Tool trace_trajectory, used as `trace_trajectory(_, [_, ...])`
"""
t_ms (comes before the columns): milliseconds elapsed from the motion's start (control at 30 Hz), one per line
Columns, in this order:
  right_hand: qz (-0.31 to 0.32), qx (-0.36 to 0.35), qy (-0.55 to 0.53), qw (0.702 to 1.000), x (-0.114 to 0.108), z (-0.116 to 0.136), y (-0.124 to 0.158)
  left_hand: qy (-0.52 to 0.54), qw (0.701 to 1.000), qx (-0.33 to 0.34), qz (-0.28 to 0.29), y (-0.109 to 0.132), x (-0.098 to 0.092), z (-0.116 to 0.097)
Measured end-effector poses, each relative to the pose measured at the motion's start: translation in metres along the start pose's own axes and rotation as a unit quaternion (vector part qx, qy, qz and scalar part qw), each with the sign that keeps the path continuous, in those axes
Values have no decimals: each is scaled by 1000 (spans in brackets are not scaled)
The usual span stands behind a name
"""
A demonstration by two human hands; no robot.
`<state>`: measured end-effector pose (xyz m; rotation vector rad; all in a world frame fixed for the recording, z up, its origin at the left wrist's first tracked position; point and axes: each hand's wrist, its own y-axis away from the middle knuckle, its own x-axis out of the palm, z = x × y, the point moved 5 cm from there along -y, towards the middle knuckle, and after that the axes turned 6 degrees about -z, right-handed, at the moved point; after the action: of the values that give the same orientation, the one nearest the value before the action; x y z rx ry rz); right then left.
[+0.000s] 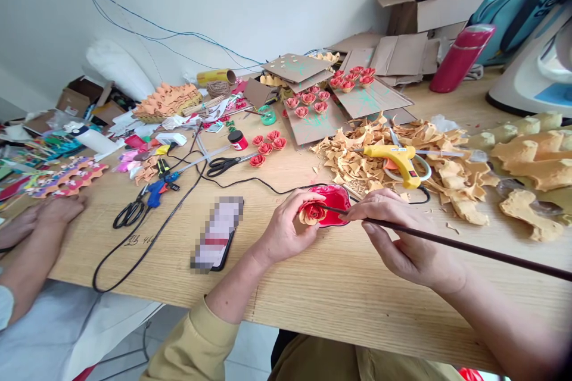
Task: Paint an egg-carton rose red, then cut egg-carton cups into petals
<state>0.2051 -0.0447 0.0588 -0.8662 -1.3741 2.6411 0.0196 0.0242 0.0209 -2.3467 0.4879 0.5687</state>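
Between the fingers of my left hand [288, 227] is a small paper rose [311, 212], red on top with bare tan petals lower down. My right hand [404, 238] pinches a long, dark paintbrush [447, 242] whose tip reaches the rose. Right behind the rose sits a shallow dish [336, 197] coated with red paint, partly covered by my left hand. Left of my left wrist lies a phone [218, 235], its screen blurred out. Several red roses [267, 147] stand further back on the table, beside a small red paint jar [238, 140].
Tan carton scraps [348, 152] and a yellow glue gun [395, 161] lie behind my right hand. Black scissors [223, 165], a blue glue gun [159, 187] and a looping black cord [172, 244] are to the left. More roses [308, 98] stand on cardboard. Another person's hands [58, 209] rest at far left.
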Motion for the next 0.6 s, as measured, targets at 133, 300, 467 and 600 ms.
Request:
trace_trajectory(133, [-8,-9,25,1000,-1,2,-2,-11,1000,7,3,0,1,0])
trace_trajectory(300, [2,-24,36,999,0,4,-3,-11,1000,12,6,0,1,0])
trace_trajectory(467, [10,-33,39,999,1,4,-3,-11,1000,12,3,0,1,0])
trace_trajectory(600, [14,-24,43,999,1,3,-3,-8,1000,4,-1,-1,0,1])
